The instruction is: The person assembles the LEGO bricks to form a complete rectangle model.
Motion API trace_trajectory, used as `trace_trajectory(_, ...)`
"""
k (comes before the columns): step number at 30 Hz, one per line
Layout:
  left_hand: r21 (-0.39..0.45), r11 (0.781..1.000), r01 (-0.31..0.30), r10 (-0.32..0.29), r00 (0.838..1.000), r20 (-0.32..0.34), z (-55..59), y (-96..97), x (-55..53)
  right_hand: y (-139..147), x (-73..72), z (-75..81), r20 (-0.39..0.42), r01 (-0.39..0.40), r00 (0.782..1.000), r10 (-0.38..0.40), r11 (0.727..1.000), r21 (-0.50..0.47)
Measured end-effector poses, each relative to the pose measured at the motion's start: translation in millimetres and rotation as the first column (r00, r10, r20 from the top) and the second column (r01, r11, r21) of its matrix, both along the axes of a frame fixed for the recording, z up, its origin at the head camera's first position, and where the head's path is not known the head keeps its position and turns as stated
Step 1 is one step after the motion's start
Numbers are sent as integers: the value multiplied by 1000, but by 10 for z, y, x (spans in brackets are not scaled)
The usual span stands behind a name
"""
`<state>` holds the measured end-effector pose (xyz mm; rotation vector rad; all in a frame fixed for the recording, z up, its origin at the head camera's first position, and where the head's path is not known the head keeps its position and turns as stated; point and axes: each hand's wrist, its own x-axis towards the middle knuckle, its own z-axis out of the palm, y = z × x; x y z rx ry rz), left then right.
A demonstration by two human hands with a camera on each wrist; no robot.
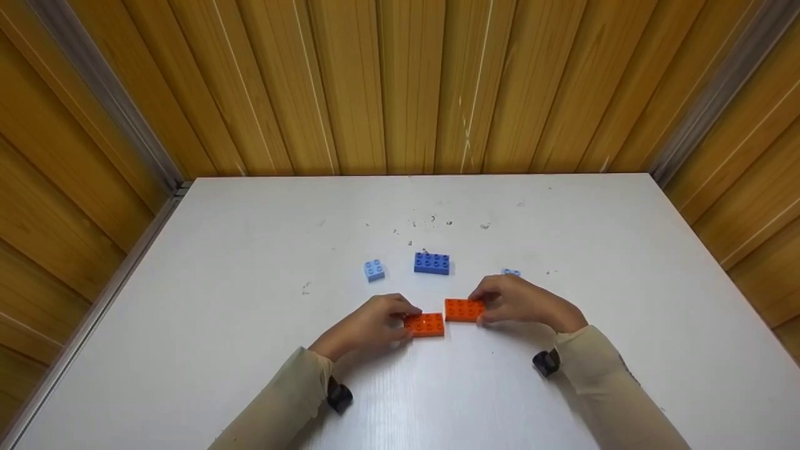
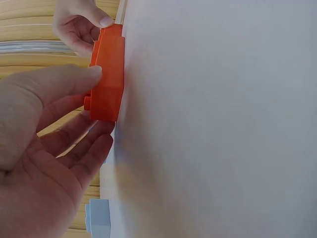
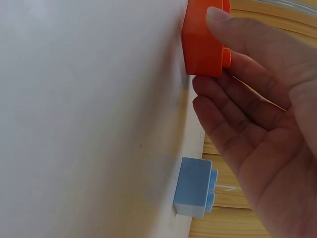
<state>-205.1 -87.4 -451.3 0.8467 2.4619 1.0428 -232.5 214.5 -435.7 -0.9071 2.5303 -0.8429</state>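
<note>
Two orange toy building bricks lie on the white table, studs up, nearly end to end. My left hand [image 1: 378, 322] pinches the left orange brick [image 1: 428, 325] by its left end, thumb on the near side. The right orange brick [image 1: 461, 310] sits slightly farther back, and my right hand [image 1: 522, 301] pinches its right end between thumb and fingers. In the right wrist view the thumb presses that brick's side [image 3: 202, 52]. A small gap seems to part the two bricks in the head view.
Behind the hands lie a dark blue brick [image 1: 431, 264] and a small light blue brick [image 1: 374, 270]. Another light blue brick [image 1: 510, 272] is partly hidden by my right hand. Dark marks dot the white table [image 1: 250, 250]; wood-patterned panels [image 1: 406, 87] rise at the back and sides.
</note>
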Motion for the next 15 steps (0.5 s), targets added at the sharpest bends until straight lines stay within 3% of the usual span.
trace_trajectory(5,8,1000,21,-20,999,-36,-12,-1,-18,15,21,9,8,7,1000,-7,1000,6)
trace_trajectory(15,35,999,-22,23,1000,-5,-27,24,-25,37,60,4,11,10,1000,-11,1000,20)
